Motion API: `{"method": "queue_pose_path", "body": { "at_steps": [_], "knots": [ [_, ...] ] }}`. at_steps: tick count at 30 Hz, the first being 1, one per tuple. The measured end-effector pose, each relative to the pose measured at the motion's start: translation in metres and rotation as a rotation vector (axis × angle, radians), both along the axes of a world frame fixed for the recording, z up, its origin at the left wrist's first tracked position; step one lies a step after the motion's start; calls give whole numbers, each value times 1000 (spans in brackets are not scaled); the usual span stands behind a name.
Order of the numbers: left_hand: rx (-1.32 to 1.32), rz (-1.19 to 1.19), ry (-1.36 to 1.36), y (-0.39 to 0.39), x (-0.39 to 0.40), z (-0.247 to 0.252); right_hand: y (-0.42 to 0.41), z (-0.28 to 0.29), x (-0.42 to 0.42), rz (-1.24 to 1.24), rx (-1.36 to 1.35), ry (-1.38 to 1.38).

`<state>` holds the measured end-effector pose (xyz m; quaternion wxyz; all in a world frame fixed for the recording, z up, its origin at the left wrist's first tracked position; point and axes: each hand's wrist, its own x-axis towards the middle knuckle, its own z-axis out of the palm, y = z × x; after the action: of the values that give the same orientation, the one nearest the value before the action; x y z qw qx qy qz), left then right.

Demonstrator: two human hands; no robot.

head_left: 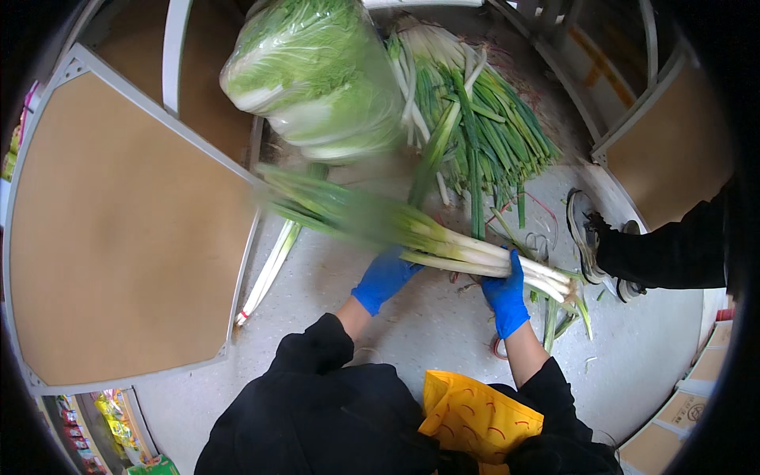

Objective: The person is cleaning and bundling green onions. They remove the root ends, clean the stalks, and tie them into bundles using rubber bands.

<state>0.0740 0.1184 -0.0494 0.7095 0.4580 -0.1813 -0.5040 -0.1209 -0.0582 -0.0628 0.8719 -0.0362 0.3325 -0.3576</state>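
Note:
Both of my hands wear blue gloves and hold one bunch of large green onions (457, 246) slantwise above the floor. My right hand (506, 297) grips the white stalks near the root end, its thumb over the top. Farther along, my left hand (386, 279) supports the bunch from below, its fingers partly hidden under the stalks. The green leaves reach up to the left and are blurred. Beyond them lies a big pile of green onions (493, 130). To its left sits a clear plastic bag of napa cabbages (320, 77).
Another green onion bunch with a red tie (270, 273) lies by the left brown panel (130, 237). Loose leaf scraps (552, 320) and red string litter the grey floor (320, 285). A person's shoe (582, 237) is at right. Cardboard boxes (677, 415) line the lower right.

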Motion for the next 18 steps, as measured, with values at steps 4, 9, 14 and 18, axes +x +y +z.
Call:
{"method": "queue_pose_path", "body": {
  "at_steps": [4,9,14,18],
  "knots": [
    [-102,141,499,16,-5,-1,-8,15,15,-6,-131,-107],
    [444,-259,9,26,18,-5,-14,-32,18,-14,18,-19],
    [352,-164,-1747,-4,-47,79,5,-83,-17,-47,105,181],
    [407,-384,-1906,-29,-51,-10,43,-33,17,146,50,374]
  ]
}}
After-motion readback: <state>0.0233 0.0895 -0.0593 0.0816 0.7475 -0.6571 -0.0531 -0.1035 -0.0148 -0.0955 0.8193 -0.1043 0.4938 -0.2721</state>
